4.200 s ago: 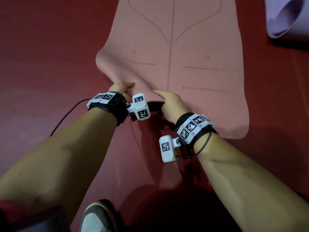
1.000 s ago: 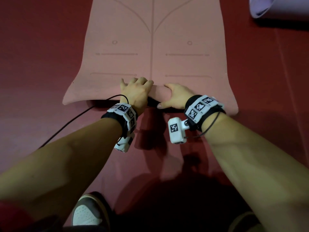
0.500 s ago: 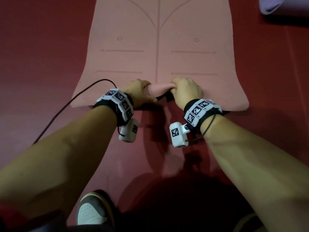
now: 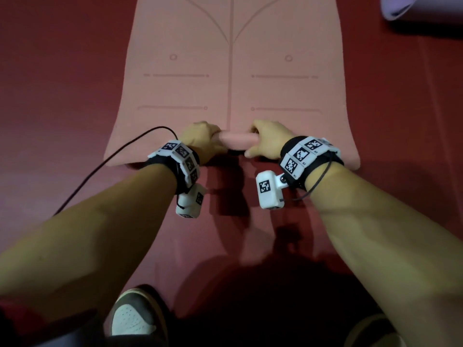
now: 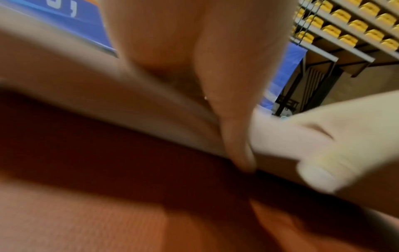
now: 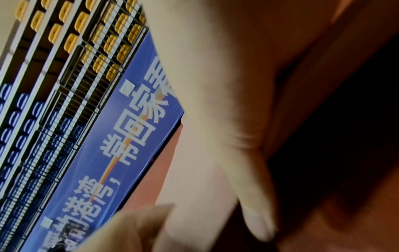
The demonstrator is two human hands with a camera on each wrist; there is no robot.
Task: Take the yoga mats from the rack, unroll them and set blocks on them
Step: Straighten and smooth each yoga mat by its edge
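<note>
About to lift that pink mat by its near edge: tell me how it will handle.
Probably floppy: the pink yoga mat bunches into a fold where the left hand and right hand grip it. Likely light and springy: its near corners stay flat.

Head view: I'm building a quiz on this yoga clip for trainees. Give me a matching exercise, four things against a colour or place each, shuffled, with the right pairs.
Things:
1. pink mat
2. purple mat
3. shoe
4. black cable

Descriptions:
A. top right corner, partly rolled
B. runs from the left wrist across the floor
C. bottom edge, white toe
D. spread flat, near edge gripped by left hand and right hand

Pairs: 1-D, 2-A, 3-C, 4-B
</note>
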